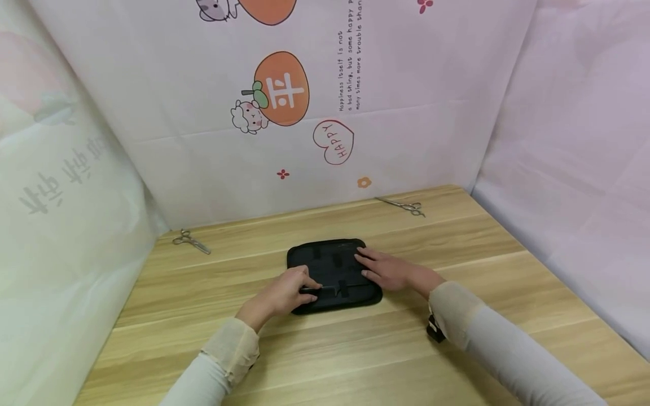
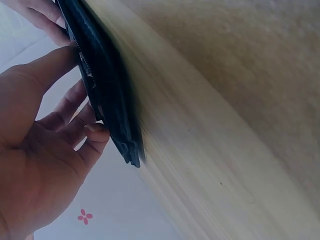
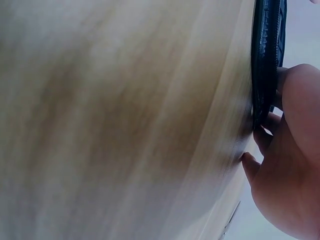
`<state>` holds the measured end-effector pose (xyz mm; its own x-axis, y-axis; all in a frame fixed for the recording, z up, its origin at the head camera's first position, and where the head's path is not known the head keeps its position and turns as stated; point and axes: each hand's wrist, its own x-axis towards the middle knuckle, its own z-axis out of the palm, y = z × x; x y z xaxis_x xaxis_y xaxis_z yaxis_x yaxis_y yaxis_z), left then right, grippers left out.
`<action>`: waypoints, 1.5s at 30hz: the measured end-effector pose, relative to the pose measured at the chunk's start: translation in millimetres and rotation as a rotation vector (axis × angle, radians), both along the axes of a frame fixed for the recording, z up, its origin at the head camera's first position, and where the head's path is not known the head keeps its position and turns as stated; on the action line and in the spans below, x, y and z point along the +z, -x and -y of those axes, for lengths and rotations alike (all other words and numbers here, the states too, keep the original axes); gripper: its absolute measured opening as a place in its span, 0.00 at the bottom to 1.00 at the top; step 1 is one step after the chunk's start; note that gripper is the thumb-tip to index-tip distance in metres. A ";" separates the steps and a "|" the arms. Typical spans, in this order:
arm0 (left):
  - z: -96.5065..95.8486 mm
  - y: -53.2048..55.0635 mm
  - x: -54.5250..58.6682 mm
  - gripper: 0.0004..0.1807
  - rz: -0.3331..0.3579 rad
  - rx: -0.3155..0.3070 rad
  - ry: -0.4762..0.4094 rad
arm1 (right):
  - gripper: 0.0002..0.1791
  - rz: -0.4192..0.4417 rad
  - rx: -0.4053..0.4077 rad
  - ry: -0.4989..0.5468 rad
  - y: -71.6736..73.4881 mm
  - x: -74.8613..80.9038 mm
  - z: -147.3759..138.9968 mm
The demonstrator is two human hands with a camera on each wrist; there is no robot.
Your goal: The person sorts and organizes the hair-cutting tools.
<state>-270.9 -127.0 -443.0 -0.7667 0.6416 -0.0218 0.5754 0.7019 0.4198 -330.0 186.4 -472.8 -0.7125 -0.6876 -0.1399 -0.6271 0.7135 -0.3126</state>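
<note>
A black zip case [image 1: 325, 265] lies on the wooden table, its upper face showing several dark strap-like loops. At the near left part of the case, my left hand [image 1: 291, 290] pinches a slim dark tool [image 1: 327, 288] lying along it; its exact kind is too dark to tell. The left wrist view has the thumb and fingers of this hand [image 2: 45, 120] at the case's edge, with the tool itself hidden. My right hand [image 1: 391, 270] rests on the case's right edge with fingers extended. From the right wrist, its fingers [image 3: 265, 135] touch the case's rim and the table.
Toward the back left of the table [image 1: 244, 349] lies a pair of scissors [image 1: 192, 241]. Another pair of scissors [image 1: 403, 206] lies at the back right, near the printed cloth wall [image 1: 203, 186]. A small black object [image 1: 434, 330] shows under the right sleeve.
</note>
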 end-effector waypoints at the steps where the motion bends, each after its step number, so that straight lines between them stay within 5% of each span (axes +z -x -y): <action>1: -0.2 0.5 0.0 0.17 -0.002 -0.001 0.003 | 0.31 0.002 0.000 0.002 0.1 0.5 0.2; 36: 1.7 -0.6 -13.2 0.15 -0.134 0.065 0.026 | 0.31 0.022 -0.008 -0.008 -3.6 4.8 3.4; 45: 10.9 0.8 -13.6 0.18 -0.094 0.070 0.015 | 0.32 0.027 -0.009 -0.011 -2.8 6.0 4.6</action>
<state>-271.7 -137.9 -456.6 -0.8087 0.5866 0.0433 0.5613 0.7476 0.3550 -327.1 181.8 -466.8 -0.7144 -0.6795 -0.1672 -0.6121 0.7226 -0.3213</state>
